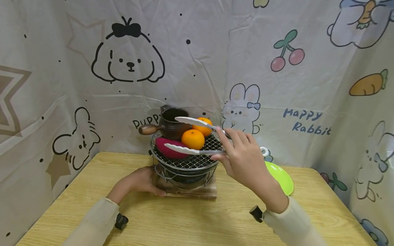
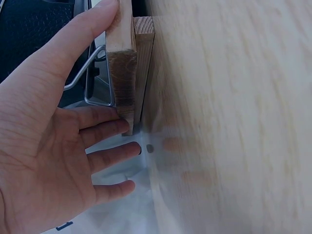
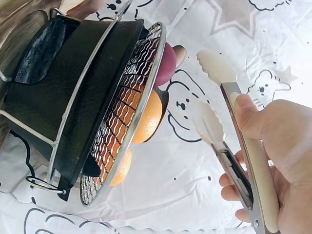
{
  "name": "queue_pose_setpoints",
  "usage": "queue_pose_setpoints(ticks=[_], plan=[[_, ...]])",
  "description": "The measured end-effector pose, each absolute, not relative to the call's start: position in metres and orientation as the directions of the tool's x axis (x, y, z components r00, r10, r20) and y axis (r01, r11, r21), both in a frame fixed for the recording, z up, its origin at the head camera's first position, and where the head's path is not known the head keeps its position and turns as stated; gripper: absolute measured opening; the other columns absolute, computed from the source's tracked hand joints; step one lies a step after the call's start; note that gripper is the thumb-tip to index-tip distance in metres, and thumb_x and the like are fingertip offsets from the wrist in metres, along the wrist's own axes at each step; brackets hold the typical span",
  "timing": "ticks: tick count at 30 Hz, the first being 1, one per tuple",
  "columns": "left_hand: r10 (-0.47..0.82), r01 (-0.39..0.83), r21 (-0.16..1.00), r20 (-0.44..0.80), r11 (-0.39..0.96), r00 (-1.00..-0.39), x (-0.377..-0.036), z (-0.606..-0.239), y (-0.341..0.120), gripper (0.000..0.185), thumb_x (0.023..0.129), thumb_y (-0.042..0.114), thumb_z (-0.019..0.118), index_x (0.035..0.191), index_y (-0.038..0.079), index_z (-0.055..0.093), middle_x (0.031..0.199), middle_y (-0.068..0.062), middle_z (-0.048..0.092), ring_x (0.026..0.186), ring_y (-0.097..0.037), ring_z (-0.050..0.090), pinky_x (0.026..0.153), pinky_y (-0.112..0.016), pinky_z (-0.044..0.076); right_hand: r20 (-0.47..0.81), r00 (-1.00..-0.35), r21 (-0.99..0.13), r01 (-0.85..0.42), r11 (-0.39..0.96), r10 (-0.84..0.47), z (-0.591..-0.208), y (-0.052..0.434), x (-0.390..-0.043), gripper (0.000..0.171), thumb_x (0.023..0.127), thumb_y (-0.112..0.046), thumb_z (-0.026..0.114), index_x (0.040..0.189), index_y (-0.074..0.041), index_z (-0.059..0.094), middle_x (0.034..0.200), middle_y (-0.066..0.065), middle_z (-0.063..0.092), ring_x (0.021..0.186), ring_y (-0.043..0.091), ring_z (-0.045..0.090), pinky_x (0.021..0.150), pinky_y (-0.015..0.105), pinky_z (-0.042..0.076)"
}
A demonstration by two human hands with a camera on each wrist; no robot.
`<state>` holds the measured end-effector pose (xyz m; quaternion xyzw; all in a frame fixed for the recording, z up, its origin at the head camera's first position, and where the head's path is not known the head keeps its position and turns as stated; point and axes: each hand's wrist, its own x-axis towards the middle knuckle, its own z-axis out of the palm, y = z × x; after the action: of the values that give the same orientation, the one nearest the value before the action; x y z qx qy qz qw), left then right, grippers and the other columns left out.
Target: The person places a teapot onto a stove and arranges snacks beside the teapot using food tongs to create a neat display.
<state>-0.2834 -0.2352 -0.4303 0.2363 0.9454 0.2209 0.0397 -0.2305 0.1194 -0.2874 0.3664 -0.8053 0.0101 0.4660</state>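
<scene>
My right hand [image 1: 244,159] holds metal tongs [image 3: 243,165] with white scalloped tips spread apart. In the right wrist view the tips hang clear of the food, with nothing between them. On the wire rack [image 1: 212,143] of a small round tabletop grill [image 3: 73,92] sit two oranges [image 1: 193,139], a dark pink sweet potato [image 1: 169,148] and a brown side-handled pot [image 1: 173,128]. Low on the left, my left hand [image 1: 141,181] grips the wooden board [image 1: 197,194] under the grill, thumb along its front edge, index and middle fingertips touching its end [image 2: 122,87].
A bright green plate [image 1: 280,177] lies right of the grill, partly behind the right forearm. Above it shows a small white ring-shaped part [image 1: 264,151]. The wooden table [image 1: 184,225] meets a printed cloth backdrop [image 1: 197,68] behind and at the sides.
</scene>
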Motion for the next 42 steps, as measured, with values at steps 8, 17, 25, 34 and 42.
queue_pose_setpoints(ticks=[8, 17, 25, 34, 42], plan=[[0.462, 0.428, 0.435, 0.032, 0.792, -0.887, -0.284, -0.43, -0.237, 0.103, 0.068, 0.06, 0.088, 0.147, 0.006, 0.05, 0.139, -0.014, 0.062, 0.122, -0.029, 0.061, 0.104, -0.049, 0.05, 0.809, -0.259, 0.274, -0.628, 0.729, -0.528, -0.294, 0.124, -0.236, 0.073, 0.104, -0.059, 0.037, 0.143, 0.0, 0.056, 0.122, 0.026, 0.064, 0.107, 0.044, 0.062, 0.084, 0.055, 0.052], [0.466, 0.43, 0.434, 0.025, 0.791, -0.884, -0.285, -0.431, -0.237, 0.105, 0.068, 0.059, 0.088, 0.149, 0.005, 0.048, 0.141, -0.015, 0.061, 0.123, -0.03, 0.061, 0.104, -0.048, 0.05, 0.853, -0.255, 0.209, -0.632, 0.747, -0.455, -0.296, 0.129, -0.237, 0.076, 0.102, -0.062, 0.039, 0.146, -0.001, 0.054, 0.126, 0.025, 0.063, 0.11, 0.041, 0.06, 0.086, 0.056, 0.05], [0.454, 0.408, 0.461, 0.012, 0.788, -0.891, -0.284, -0.432, -0.236, 0.106, 0.068, 0.059, 0.089, 0.149, 0.004, 0.048, 0.143, -0.015, 0.06, 0.125, -0.031, 0.059, 0.105, -0.05, 0.049, 0.871, -0.244, 0.17, -0.666, 0.726, -0.427, -0.298, 0.13, -0.239, 0.077, 0.101, -0.061, 0.044, 0.147, 0.0, 0.052, 0.128, 0.025, 0.061, 0.107, 0.042, 0.059, 0.084, 0.055, 0.049], [0.453, 0.414, 0.443, 0.018, 0.795, -0.891, -0.284, -0.433, -0.236, 0.11, 0.067, 0.061, 0.088, 0.152, 0.006, 0.045, 0.143, -0.015, 0.059, 0.126, -0.032, 0.059, 0.104, -0.049, 0.05, 0.909, -0.208, 0.128, -0.687, 0.715, -0.363, -0.299, 0.131, -0.245, 0.079, 0.101, -0.058, 0.049, 0.148, 0.004, 0.048, 0.131, 0.027, 0.058, 0.108, 0.042, 0.056, 0.083, 0.054, 0.049], [0.458, 0.42, 0.442, 0.021, 0.793, -0.888, -0.284, -0.432, -0.237, 0.112, 0.068, 0.061, 0.088, 0.154, 0.007, 0.042, 0.147, -0.018, 0.056, 0.13, -0.035, 0.057, 0.107, -0.052, 0.048, 0.957, -0.127, 0.099, -0.701, 0.706, -0.26, -0.301, 0.131, -0.251, 0.08, 0.098, -0.054, 0.056, 0.147, 0.009, 0.046, 0.131, 0.032, 0.056, 0.106, 0.043, 0.055, 0.089, 0.05, 0.049]])
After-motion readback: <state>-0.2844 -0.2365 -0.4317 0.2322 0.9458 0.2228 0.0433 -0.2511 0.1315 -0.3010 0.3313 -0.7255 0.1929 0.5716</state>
